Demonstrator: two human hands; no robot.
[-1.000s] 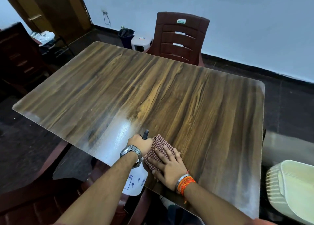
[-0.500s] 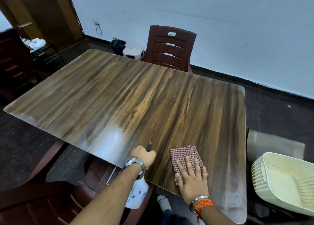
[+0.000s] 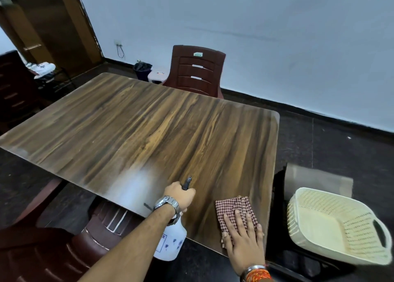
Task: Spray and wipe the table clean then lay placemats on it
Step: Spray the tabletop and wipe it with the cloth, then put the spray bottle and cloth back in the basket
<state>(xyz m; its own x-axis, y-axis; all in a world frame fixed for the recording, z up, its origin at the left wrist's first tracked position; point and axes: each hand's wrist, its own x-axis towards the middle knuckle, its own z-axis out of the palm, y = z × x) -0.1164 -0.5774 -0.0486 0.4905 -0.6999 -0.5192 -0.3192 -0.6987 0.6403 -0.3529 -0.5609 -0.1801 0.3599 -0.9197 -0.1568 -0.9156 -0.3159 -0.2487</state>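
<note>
The wood-grain table (image 3: 170,128) fills the middle of the view. My left hand (image 3: 181,195) is shut on a white spray bottle (image 3: 170,243) with blue flower prints; its black nozzle points over the table, and the bottle's body hangs at the near edge. A red-and-white checked cloth (image 3: 232,207) lies flat near the table's near right corner. My right hand (image 3: 243,237) presses on its near half, palm down with fingers spread. A pale wet sheen shows on the table left of the nozzle.
A cream plastic basket (image 3: 332,224) sits just right of the table's near corner. One dark red plastic chair (image 3: 198,72) stands at the far side and another (image 3: 70,245) at the near left. A black bin (image 3: 142,68) stands by the wall.
My right hand slid the cloth to the right along the near edge, from beside the left hand toward the near right corner. The left hand kept hold of the bottle.
</note>
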